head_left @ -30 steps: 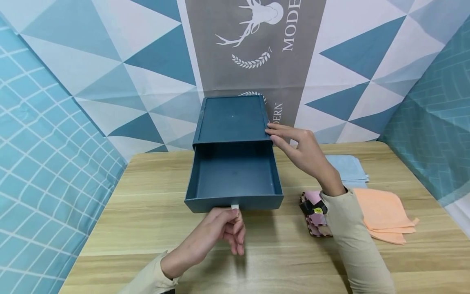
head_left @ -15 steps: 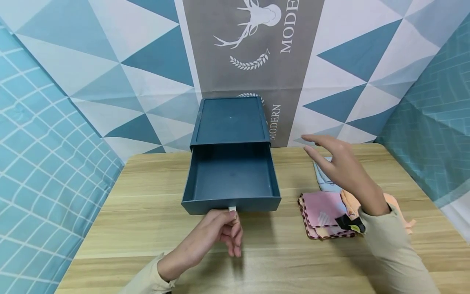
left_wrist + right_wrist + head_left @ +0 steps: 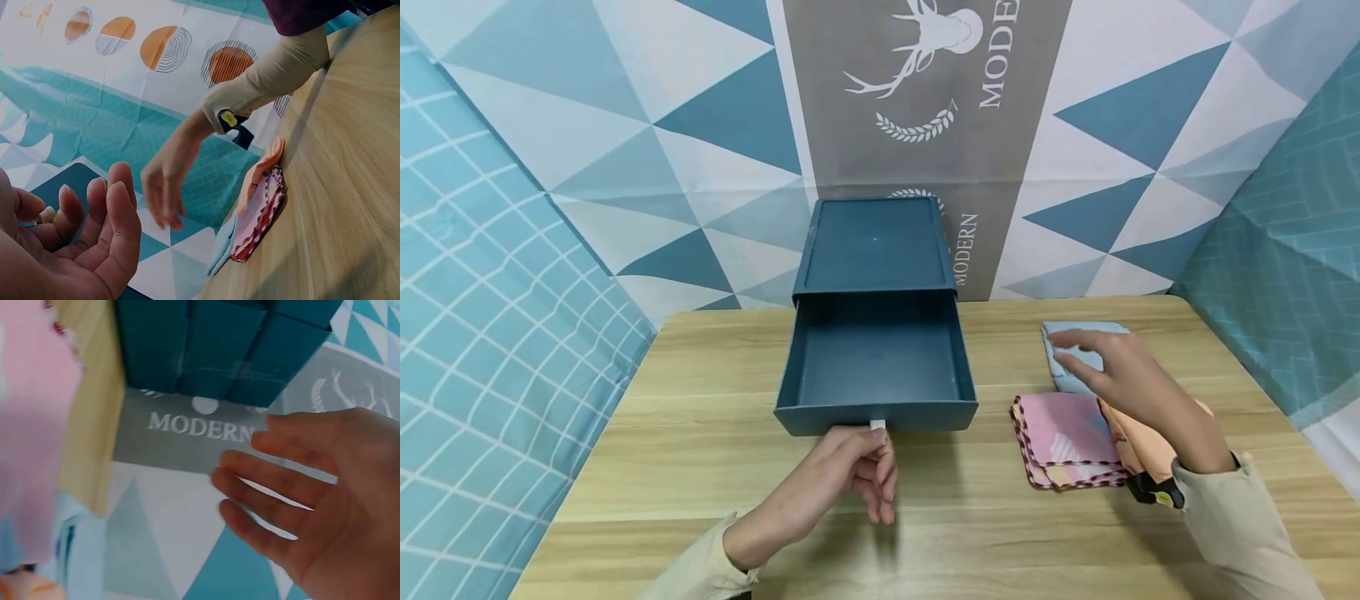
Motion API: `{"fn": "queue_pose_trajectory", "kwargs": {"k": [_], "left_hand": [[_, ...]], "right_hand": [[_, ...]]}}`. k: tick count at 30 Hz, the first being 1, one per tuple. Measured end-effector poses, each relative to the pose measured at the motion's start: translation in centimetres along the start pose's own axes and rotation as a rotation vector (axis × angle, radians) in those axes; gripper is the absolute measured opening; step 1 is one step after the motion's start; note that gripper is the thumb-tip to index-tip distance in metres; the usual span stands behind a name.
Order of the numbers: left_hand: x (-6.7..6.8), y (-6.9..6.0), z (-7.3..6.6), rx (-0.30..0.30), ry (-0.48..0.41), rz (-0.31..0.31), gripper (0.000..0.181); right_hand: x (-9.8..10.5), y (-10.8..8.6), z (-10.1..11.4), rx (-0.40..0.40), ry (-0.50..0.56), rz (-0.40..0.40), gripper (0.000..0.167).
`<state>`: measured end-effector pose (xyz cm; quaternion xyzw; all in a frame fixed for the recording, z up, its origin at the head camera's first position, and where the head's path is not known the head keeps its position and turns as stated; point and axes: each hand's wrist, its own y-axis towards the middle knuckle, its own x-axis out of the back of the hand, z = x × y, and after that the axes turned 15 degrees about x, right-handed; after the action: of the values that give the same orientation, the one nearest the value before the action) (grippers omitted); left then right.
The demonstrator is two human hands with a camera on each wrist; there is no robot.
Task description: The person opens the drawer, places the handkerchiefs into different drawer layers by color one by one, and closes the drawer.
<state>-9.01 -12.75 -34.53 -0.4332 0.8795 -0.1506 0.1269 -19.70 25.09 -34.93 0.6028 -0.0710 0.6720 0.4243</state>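
Note:
A dark blue box (image 3: 876,246) stands at the back of the table with its drawer (image 3: 880,367) pulled out; the drawer holds nothing. My left hand (image 3: 842,471) pinches the white pull tab (image 3: 877,424) at the drawer's front between thumb and finger, also visible in the left wrist view. My right hand (image 3: 1120,371) hovers over the folded light blue cloth (image 3: 1078,379), fingers apart and gripping nothing. In the right wrist view its fingers (image 3: 269,481) are spread. Nearer the front lies a folded pink cloth (image 3: 1067,425) with a dark scalloped edge.
An orange cloth (image 3: 1150,442) lies right of the pink one, partly under my right forearm. The wooden table (image 3: 700,467) meets a patterned backdrop (image 3: 925,158) behind the box, with blue patterned sheets on both sides.
My right hand has left the box's right side and moved right and down to above the light blue cloth. My left hand keeps its pinch on the tab; the drawer looks unmoved.

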Motion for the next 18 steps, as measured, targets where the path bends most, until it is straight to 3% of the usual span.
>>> {"fn": "queue_pose_trajectory", "kwargs": {"k": [5, 12, 18], "left_hand": [[0.0, 0.0, 0.0, -0.006, 0.001, 0.003, 0.052], [0.0, 0.0, 0.0, -0.009, -0.006, 0.014, 0.053], [-0.1, -0.1, -0.1, -0.024, -0.009, 0.027, 0.052]], "right_hand": [[-0.6, -0.9, -1.2, -0.019, 0.049, 0.102, 0.026], [-1.8, -1.6, -2.6, -0.104, 0.144, 0.316, 0.032], [-2.8, -1.7, -2.9, -0.098, 0.164, 0.395, 0.033]]}}
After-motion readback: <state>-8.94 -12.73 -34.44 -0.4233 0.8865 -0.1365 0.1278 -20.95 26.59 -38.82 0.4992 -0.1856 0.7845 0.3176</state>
